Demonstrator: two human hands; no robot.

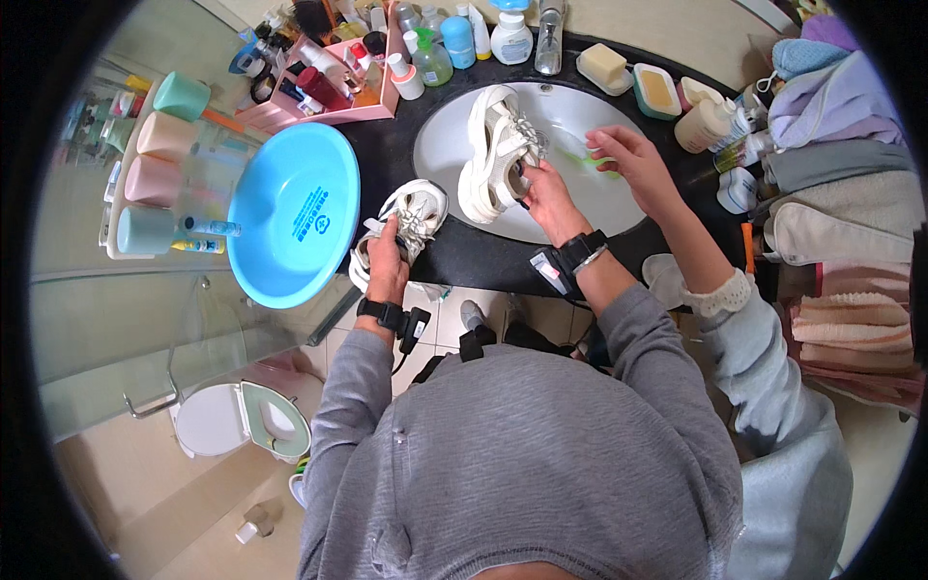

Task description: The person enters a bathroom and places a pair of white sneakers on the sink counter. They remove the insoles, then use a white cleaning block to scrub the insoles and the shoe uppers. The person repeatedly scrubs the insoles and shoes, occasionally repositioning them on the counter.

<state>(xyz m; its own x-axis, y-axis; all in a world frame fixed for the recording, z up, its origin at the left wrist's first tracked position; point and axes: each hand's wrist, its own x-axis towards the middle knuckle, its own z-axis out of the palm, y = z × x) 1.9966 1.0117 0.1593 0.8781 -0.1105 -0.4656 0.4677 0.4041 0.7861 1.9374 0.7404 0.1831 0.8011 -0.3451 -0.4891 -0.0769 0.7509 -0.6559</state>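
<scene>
My left hand [388, 257] grips a white lace-up sneaker [417, 214] at the counter's front edge, just left of the sink. With my right hand [547, 199] I hold a second white sneaker [487, 156], tilted up over the white washbasin [616, 206]. Its thick sole faces left, and my fingers are at its opening. Something translucent green, perhaps a brush [596, 164], lies in the basin, partly hidden by another person's hand [627, 156]. That hand reaches over the basin from the right, fingers bent.
A blue plastic basin [290, 210] stands left of the sneakers. Behind it is a pink organizer [362, 109] of bottles. The faucet [549, 36], a soap bar [603, 64] and a pump bottle [703, 125] line the sink's back and right. Towels [834, 109] hang at right.
</scene>
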